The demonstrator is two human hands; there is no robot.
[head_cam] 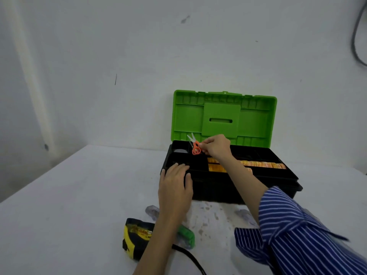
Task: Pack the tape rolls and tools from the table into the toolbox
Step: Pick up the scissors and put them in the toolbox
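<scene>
While the left hand [175,187] rests flat on the front corner of the open toolbox [228,187], steadying it, the right hand [215,146] pinches orange scissors [195,146] by a handle loop, blades pointing up-left (slightly apart), over a rear-left tray pocket. Best lowered blades-first, slowly, clear of the dividers.

We logged two bare hands in the head view: the left hand [174,187] at centre frame and the right hand [216,146] above it. No rings, watch or gloves were visible on either. The left forearm was uncovered down to the bottom edge of the frame. The right arm wore a blue sleeve [297,225] with thin white stripes, bunched up in loose folds at lower right, forearm bare beyond it.
</scene>
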